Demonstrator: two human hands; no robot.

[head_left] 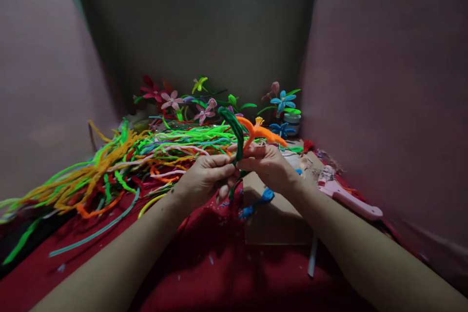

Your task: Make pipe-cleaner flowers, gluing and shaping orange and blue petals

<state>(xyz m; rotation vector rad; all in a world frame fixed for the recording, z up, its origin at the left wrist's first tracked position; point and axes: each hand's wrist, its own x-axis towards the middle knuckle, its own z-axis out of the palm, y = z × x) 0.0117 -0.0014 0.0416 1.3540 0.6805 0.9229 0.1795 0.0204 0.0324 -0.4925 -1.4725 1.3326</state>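
Both hands meet above the table around a pipe-cleaner flower. Its orange petals [268,135] spread to the right, with a small yellow centre [259,122] on top. My left hand [212,175] pinches the base of a dark green pipe-cleaner leaf [234,126], which curves upward beside the bloom. With closed fingers, my right hand [268,163] grips the orange flower just below its petals. Fingers hide most of the join between leaf and flower. A bit of green stem shows under my left fingers.
Loose pipe cleaners [120,156] in many colours cover the left and middle. Finished flowers [171,101] and a small jar [292,122] stand at the back. A brown board [278,229], a blue piece [258,203] and a pink-handled tool [351,197] lie rightward on red cloth [204,273].
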